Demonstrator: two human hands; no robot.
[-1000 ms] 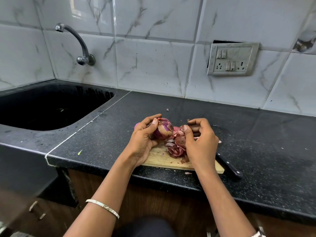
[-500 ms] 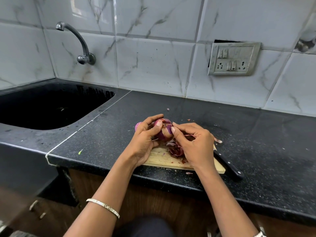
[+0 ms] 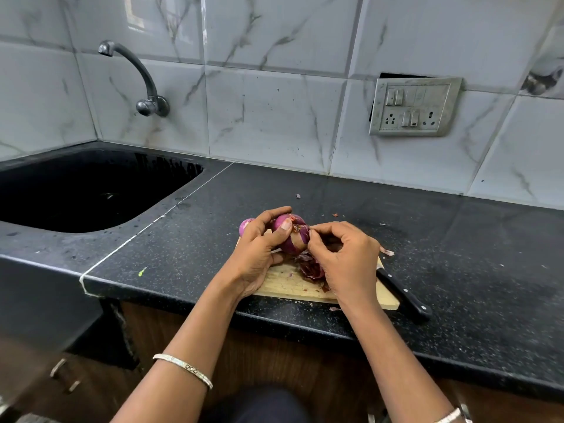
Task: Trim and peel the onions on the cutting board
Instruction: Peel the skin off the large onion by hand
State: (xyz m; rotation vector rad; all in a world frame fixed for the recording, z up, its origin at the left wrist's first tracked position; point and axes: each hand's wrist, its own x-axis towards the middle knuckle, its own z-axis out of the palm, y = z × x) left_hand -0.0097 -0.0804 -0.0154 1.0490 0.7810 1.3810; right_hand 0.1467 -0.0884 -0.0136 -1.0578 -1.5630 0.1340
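The cutting board [image 3: 283, 285] is lying at the tabletop's [image 3: 457, 270] near edge under a peel pile [image 3: 309, 267]. Above it, the left hand [image 3: 259, 248] is gripping an onion [image 3: 291, 236] while the right hand [image 3: 345, 257] is pinching its skin. Another onion [image 3: 245, 225] is sitting behind.

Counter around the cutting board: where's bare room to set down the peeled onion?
Free: dark counter right of the knife, out to the wall tiles; also the strip between the sink and cutting board, and behind the board, a few scraps there. Crowded: the board itself, with both hands, onion, peel pile.
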